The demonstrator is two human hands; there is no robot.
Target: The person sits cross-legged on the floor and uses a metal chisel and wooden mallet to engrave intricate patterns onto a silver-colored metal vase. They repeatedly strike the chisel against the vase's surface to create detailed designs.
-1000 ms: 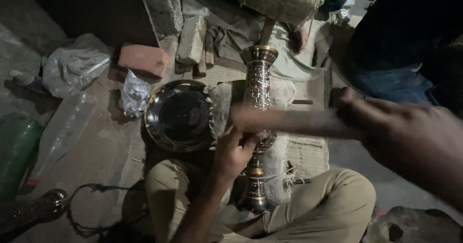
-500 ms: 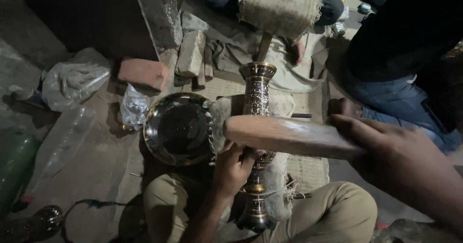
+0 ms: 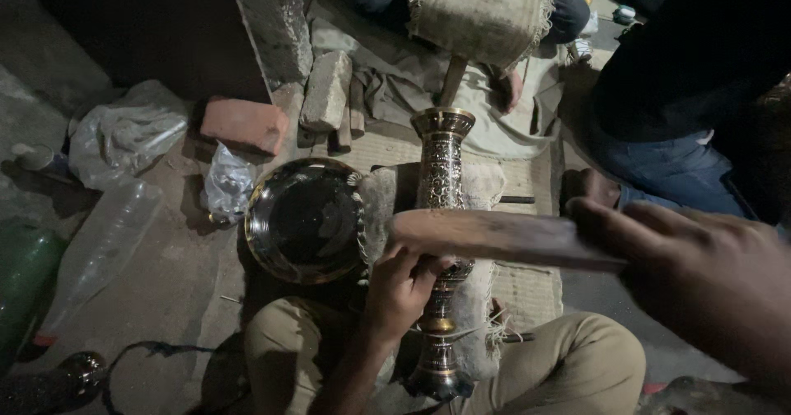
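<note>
Gripping brass vase [image 3: 441,176]; bowl [image 3: 305,221] empty.

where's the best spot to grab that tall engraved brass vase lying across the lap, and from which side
Probably the narrow waist of the brass vase, just below the wooden stick, where the left hand already grips it. Come from the left: the right hand and stick crowd the other side, and the flared ends look too wide.

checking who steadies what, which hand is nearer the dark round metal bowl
Left. The left hand grips the engraved vase just right of the bowl. The right hand is farther right, holding a wooden bat across the vase.
</note>
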